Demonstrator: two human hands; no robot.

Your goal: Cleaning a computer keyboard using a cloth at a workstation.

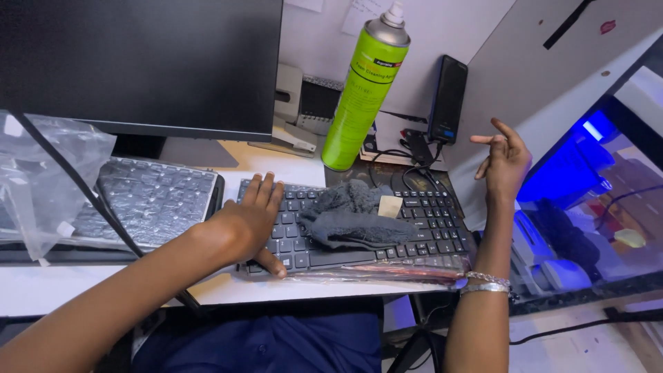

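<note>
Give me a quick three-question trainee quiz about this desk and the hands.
1. True or false: the left hand rests on the black keyboard.
2. What lies across the keyboard's middle? A) grey cloth B) sponge C) brush
3. Fill in: the right hand is raised and holds ____.

Key: 1 true. 2 A, the grey cloth. 3 nothing.
</note>
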